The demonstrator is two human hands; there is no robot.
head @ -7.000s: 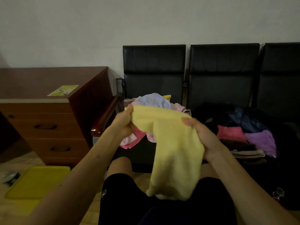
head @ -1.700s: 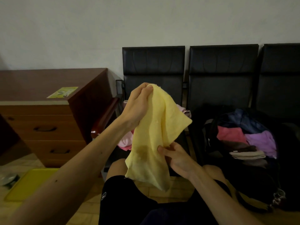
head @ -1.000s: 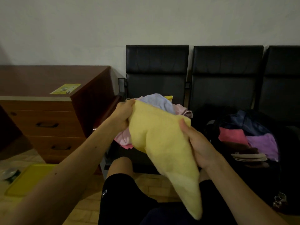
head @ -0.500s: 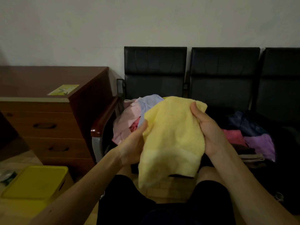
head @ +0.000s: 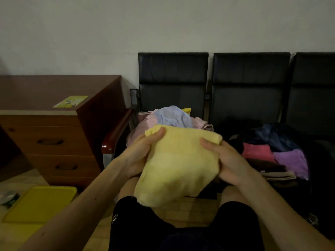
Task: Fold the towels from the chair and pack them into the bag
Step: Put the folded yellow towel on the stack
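A folded yellow towel (head: 178,163) hangs between my hands above my knees. My left hand (head: 141,151) grips its left edge, thumb on top. On the right edge, my right hand (head: 230,162) holds it with the thumb over the fold. Behind it, a pile of pink and light blue towels (head: 170,118) lies on the left black chair (head: 173,87). The dark bag (head: 322,160) sits open on the middle seat to the right, holding pink, purple, blue and brown folded cloths (head: 275,156).
A brown wooden desk with drawers (head: 54,127) stands to the left, a yellow-green leaflet (head: 70,101) on top. A yellow tray (head: 39,203) lies on the floor at lower left. The chair's wooden armrest (head: 117,131) juts forward. A pale wall is behind.
The yellow towel went from hanging long to a shorter folded rectangle. My left hand rose to its upper left edge; my right hand dropped to its right side.
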